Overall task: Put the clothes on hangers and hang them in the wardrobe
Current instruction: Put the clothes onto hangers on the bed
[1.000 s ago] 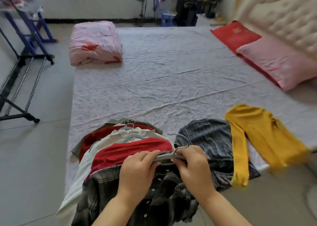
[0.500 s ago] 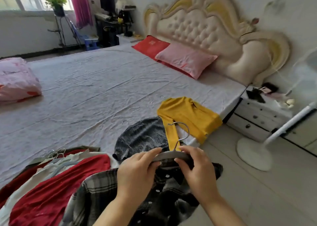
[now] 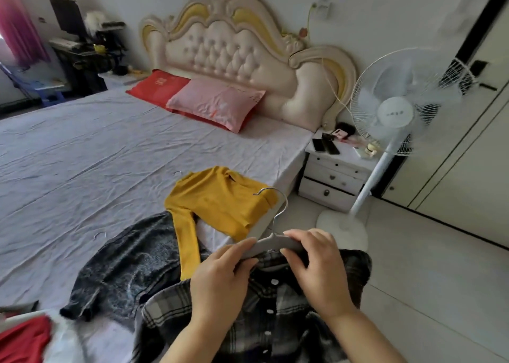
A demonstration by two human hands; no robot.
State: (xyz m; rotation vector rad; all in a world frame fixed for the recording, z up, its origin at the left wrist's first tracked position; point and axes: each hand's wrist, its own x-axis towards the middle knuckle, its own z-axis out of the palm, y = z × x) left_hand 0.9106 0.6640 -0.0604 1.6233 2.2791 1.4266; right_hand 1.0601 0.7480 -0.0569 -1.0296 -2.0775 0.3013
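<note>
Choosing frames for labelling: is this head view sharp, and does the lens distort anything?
Head view: left hand, right hand and hanger fairly sharp; red top at the lower-left corner smeared; wide lens slants the wardrobe and fan; light soft, no glare.

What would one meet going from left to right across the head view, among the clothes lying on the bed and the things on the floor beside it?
red garment → grey sweater → yellow top → fan
</note>
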